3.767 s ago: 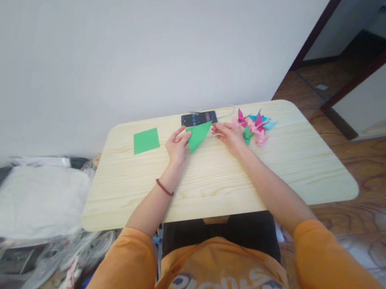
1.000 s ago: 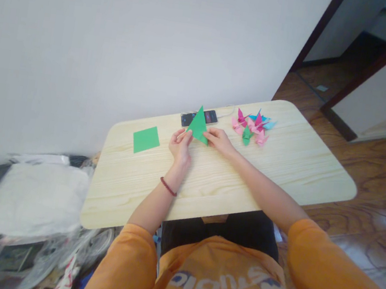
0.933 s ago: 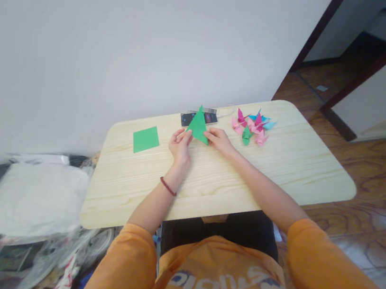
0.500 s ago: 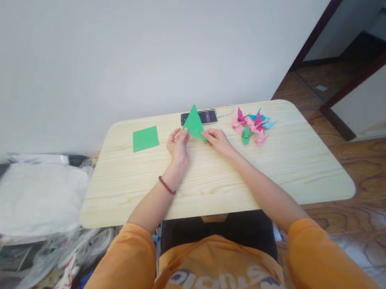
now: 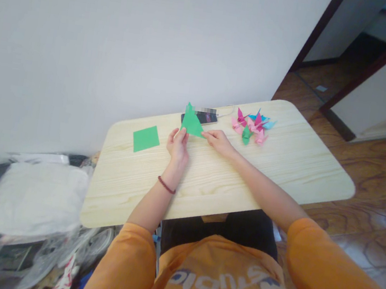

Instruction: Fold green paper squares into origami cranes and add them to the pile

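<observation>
Wood-grain table (image 5: 216, 181): pale and round-cornered, it spreads beneath the left hand (image 5: 179, 148) and the right hand (image 5: 219, 142), its far edge running beyond both beside a plain white wall (image 5: 157, 39).

Floor (image 5: 376, 170): dark brown, swirling grain, well to the right of the right hand; farther off on that side stands a dark door frame (image 5: 380, 61).

Heap (image 5: 30, 200): white and clear plastic, piled well to the left of the left hand, past the table's edge.

Left hand: gripping, thumb pressed on top of a green triangle (image 5: 191, 123) at its near left, fingers half curled; a dark red bracelet (image 5: 166, 185) circles the wrist.

Right hand: pinching the triangle's right corner between thumb and forefinger, the other fingers curled in and partly hidden.

Triangle: folded paper, held between the two hands, its tip aimed away from the person; whether it touches the table cannot be told.

Phone (image 5: 210, 118): dark, screen lit, just beyond the hands and partly covered by the triangle; a white cable (image 5: 225, 114) trails off its right end.

Square (image 5: 146, 139): green paper, lying flat to the left of the left hand.

Cranes (image 5: 258, 120): pink, magenta, blue and green folded paper, clustered near the right hand, to its right and slightly beyond.
</observation>
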A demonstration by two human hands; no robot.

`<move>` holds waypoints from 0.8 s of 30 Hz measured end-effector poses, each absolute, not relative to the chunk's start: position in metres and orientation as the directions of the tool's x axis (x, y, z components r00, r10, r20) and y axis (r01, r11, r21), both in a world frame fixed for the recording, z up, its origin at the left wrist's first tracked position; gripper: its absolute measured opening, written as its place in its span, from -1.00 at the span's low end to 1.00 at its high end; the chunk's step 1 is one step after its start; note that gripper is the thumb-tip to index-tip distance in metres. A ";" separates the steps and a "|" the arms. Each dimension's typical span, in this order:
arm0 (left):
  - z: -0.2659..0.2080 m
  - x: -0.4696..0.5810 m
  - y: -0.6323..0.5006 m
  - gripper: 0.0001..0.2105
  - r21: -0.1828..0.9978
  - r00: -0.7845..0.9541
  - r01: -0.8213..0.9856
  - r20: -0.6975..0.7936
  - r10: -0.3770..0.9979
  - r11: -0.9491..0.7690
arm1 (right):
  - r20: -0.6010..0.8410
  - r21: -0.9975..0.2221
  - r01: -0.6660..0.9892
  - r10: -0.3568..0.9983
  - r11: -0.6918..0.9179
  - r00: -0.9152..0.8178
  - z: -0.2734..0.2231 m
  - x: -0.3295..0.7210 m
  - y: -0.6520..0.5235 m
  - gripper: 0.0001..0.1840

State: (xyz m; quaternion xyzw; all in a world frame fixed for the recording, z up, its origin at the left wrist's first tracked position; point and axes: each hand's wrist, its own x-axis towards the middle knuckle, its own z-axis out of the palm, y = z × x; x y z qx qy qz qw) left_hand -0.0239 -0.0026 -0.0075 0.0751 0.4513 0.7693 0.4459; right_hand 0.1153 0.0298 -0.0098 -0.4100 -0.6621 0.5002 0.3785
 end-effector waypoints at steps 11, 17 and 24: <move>-0.008 -0.023 -0.005 -0.64 0.794 -0.506 -0.592 -0.230 0.831 -0.141 | 0.246 -0.969 -0.054 0.946 0.240 -0.210 -0.016 0.116 0.036 -0.59; -0.007 -0.020 -0.005 -0.58 0.840 -0.501 -0.524 -0.171 0.848 -0.140 | 0.430 -0.839 0.223 0.856 0.497 -0.287 -0.013 0.115 0.028 -0.37; -0.005 -0.020 -0.006 -0.56 0.857 -0.387 -0.500 -0.095 0.917 -0.123 | 0.266 -0.959 -0.009 0.893 0.282 -0.363 -0.021 0.113 0.032 -0.37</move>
